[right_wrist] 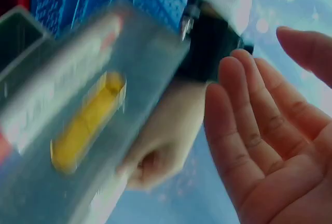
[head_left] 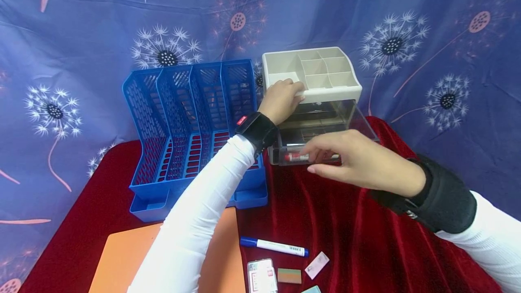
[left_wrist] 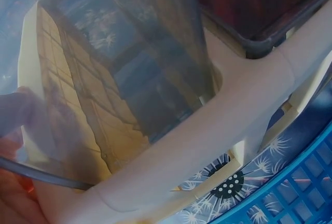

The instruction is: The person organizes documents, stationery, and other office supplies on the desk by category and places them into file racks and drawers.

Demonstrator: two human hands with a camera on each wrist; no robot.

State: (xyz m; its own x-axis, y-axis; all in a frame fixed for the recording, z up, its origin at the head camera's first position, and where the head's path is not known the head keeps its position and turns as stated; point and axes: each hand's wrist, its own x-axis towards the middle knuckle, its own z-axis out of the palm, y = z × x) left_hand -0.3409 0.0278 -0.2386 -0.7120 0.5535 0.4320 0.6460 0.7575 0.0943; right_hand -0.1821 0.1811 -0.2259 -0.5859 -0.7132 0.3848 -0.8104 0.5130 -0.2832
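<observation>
A cream desk organizer [head_left: 335, 94] with small top compartments stands at the back in the head view. My left hand [head_left: 282, 101] grips its top front edge, fingers over the rim and thumb at the front. Under this top, a clear drawer [head_left: 291, 137] stands pulled out. A red-and-white stick [head_left: 296, 157] shows low behind its front. My right hand [head_left: 358, 159] hovers before the drawer, fingers loosely bent, overlapping its front in the head view. In the right wrist view the palm and fingers hold nothing, beside a blurred yellow oblong [right_wrist: 88, 123] on or behind the clear wall.
A blue file rack [head_left: 175, 148] stands left of the organizer. Nearer lie an orange folder [head_left: 224, 243], a blue-capped marker [head_left: 277, 246], a small clear box [head_left: 262, 277], a striped green-brown block [head_left: 289, 276] and a white eraser-like block [head_left: 317, 265] on red cloth [head_left: 325, 220].
</observation>
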